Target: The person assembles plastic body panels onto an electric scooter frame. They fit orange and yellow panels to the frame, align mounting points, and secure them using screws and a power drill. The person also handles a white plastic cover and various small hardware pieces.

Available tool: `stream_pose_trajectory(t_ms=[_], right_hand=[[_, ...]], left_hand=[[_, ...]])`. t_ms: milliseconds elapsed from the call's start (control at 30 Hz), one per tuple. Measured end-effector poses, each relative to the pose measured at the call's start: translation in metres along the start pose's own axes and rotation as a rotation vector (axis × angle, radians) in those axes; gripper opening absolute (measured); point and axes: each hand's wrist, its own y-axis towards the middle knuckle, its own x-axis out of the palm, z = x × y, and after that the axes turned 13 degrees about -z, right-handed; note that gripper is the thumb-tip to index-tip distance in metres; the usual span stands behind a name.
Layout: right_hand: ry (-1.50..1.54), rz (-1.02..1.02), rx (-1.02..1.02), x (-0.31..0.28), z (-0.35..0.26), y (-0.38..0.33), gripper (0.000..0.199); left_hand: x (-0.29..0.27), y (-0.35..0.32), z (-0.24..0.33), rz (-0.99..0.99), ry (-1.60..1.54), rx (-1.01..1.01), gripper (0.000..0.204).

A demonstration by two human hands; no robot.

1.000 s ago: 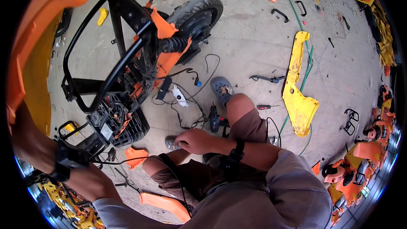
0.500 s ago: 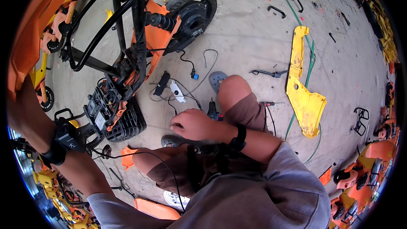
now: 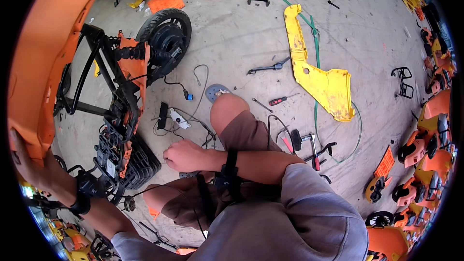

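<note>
Frame [image 3: 113, 101] lies on the floor [image 3: 232, 34] at left, wheel [image 3: 166, 41] at its far end. Panel [image 3: 316, 70] lies far right. Screwdriver [image 3: 279, 100] sits between knee [image 3: 227, 111] and panel. Left hand [image 3: 34, 164] holds cover [image 3: 48, 53] at far left; right hand [image 3: 183, 155] is just right of frame.

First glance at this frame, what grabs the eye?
The big orange body panel filling the left edge, gripped at its lower end by the left hand. Next, the stripped black scooter frame with its rear wheel lying on the concrete, the right hand reaching in beside it. A long yellow panel lies to the upper right.
</note>
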Motion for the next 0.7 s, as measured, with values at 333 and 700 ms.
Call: stream_pose_trajectory(t_ms=[333,700], right_hand=[[0.687,0.144,-0.026,-0.051,-0.047,-0.060,0.025],[0.850,0.178,0.035,-0.031,-0.009,-0.097,0.025]], left_hand=[[0.002,-0.053,0.137,0.050,-0.985,-0.223,0.049],[-0.037,0.009,0.073,-0.001,-1.217,-0.479,0.037]])
